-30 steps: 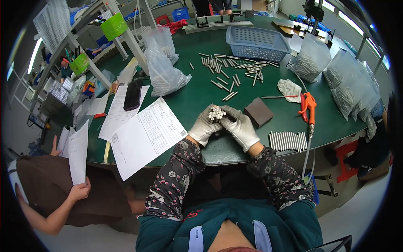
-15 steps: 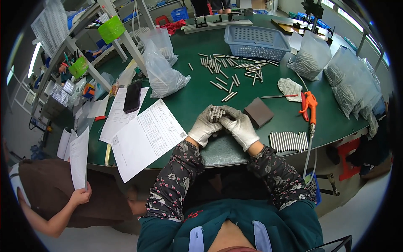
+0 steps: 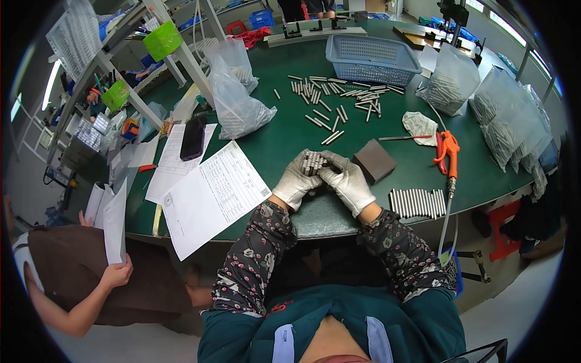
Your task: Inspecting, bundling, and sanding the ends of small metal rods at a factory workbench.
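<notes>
Both my hands wear white gloves and clasp one bundle of short metal pins (image 3: 313,163) over the table's near edge, the pin ends facing up. My left hand (image 3: 295,183) wraps the bundle's left side. From the other side, the fingers of my right hand (image 3: 347,184) press against it. Just right of the hands sits a brown block (image 3: 374,161). A neat row of metal pins (image 3: 417,203) lies by the near right edge. Beyond my hands, loose metal pins (image 3: 339,97) are scattered over the green table (image 3: 278,142).
A blue basket (image 3: 373,75) stands at the back. Plastic bags of pins (image 3: 508,121) crowd the right, near an orange air gun (image 3: 448,151) and a white cloth (image 3: 419,127). Left are printed sheets (image 3: 212,199), a phone (image 3: 192,138) and another bag (image 3: 239,115). A person holding paper (image 3: 115,224) is beside me.
My hands keep their hold on the pin bundle with hardly any movement. At the left, the other person's second hand has come into view behind the papers.
</notes>
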Available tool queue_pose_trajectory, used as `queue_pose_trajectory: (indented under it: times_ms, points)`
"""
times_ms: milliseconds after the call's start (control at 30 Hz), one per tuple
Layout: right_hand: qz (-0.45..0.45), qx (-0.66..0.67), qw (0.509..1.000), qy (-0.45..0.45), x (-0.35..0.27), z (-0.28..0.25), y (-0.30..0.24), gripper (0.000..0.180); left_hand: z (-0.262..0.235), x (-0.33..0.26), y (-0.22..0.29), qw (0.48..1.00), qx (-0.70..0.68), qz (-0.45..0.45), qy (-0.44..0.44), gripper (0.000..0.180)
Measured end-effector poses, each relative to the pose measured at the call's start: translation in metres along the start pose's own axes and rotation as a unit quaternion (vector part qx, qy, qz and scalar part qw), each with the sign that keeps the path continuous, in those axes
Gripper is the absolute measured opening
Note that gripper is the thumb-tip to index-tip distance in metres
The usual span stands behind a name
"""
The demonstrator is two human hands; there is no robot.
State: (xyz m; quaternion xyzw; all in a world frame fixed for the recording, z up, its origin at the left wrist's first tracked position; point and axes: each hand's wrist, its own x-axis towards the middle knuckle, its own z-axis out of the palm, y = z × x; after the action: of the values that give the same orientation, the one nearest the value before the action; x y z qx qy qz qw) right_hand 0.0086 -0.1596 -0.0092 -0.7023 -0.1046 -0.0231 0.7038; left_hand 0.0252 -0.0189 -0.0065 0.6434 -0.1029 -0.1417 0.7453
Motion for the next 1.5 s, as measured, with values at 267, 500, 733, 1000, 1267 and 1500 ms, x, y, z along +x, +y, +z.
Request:
queue_pose_trajectory:
  times_ms: [267,500,733,1000,1267,1500]
  points:
    - [0.017,0.001,1.000,-0.024,0.001,-0.003,0.005,0.043,0.002,-0.001,0.003,1.000,-0.002,-0.004,-0.006,0.040]
    - [-0.012,-0.090,0.996,0.000,-0.003,-0.003,-0.012,0.039,0.005,0.000,0.002,1.000,0.006,0.012,0.011,0.039]
    - [-0.351,-0.482,0.802,-0.036,0.007,0.000,-0.063,0.022,0.004,0.003,0.001,1.000,-0.017,-0.017,0.007,0.034]
    - [-0.427,-0.550,0.698,-0.166,0.028,0.001,-0.076,0.016,-0.005,0.001,-0.010,0.999,0.018,-0.004,-0.033,0.023]
    - [-0.349,-0.540,0.741,-0.193,0.037,-0.006,-0.084,0.016,0.005,-0.001,0.001,0.997,-0.076,-0.027,-0.004,0.034]
    - [-0.210,-0.228,0.949,0.052,0.130,-0.078,-0.097,0.015,0.001,0.000,0.004,0.996,-0.079,-0.032,-0.009,0.035]
